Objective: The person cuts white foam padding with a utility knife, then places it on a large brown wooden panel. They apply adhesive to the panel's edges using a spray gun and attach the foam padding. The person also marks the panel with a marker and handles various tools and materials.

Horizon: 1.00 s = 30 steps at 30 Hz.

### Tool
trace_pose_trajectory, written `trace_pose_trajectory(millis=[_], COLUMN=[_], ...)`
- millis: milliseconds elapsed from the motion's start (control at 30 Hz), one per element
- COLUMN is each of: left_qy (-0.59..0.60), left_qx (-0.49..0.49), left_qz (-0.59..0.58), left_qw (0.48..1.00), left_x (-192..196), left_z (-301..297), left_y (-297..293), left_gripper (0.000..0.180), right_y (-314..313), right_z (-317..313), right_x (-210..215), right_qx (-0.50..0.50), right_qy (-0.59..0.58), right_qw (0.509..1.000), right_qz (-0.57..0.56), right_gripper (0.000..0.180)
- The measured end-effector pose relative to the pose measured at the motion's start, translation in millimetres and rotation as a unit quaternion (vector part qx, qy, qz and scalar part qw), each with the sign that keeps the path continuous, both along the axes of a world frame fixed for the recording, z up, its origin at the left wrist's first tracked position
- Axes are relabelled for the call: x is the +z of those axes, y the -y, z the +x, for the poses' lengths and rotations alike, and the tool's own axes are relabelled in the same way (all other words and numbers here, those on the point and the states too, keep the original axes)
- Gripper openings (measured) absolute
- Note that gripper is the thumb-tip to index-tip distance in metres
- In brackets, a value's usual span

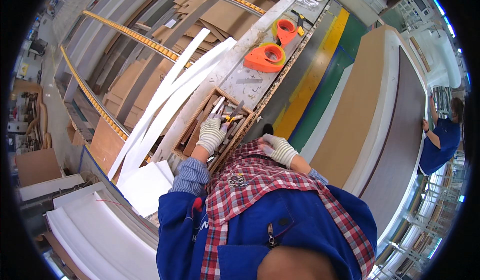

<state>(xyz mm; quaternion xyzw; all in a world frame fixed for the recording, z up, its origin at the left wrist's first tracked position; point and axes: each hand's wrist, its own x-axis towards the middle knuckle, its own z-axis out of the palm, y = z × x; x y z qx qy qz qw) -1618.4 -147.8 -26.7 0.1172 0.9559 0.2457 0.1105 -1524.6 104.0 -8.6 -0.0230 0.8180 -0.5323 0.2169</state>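
Observation:
My left hand (211,136), in a white striped glove, is over a wooden box (181,149) at the bench edge. Its fingers are closed around what looks like a utility knife (230,118), with a yellow part and a grey blade angled up and right. Sticks and worn-handled tools (199,125) fill the box around the hand. In front of my checked apron (250,166), my right hand (281,150) wears the same kind of glove. Its fingers are loosely stretched and apart, holding nothing that I can see.
Two orange tape dispensers (265,58) and a yellow-black tool (300,24) lie farther along the bench (231,80). White foam strips (165,97) cross the left side. Stacked panels (350,115) stand to the right, with a person in blue (442,142) beyond them.

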Motion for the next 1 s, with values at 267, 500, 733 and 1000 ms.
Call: trace_pose_trajectory(millis=[267, 500, 733, 1000], left_qy=[0.133, 0.143, 0.213, 0.19], left_qx=[0.288, 0.33, 0.217, 0.295], left_qz=[0.542, 0.651, 0.714, 0.742], left_qw=[0.778, 0.669, 0.631, 0.571], left_x=[58.3, 83.3, 72.9, 65.7], left_z=[5.5, -11.8, -30.2, -30.9], left_y=[-57.6, -79.9, -77.1, -68.5], left_gripper=[0.043, 0.036, 0.058, 0.049], right_y=[34.3, 32.1, 23.6, 39.8], right_z=[-111.4, -151.0, -173.4, -178.7], right_x=[57.8, 66.6, 73.7, 77.6], right_qx=[0.115, 0.023, 0.086, 0.053], right_qy=[0.215, 0.271, 0.354, 0.384], right_qw=[0.949, 0.933, 0.905, 0.85], right_qz=[-0.203, -0.237, -0.222, -0.355], right_gripper=[0.056, 0.056, 0.064, 0.063])
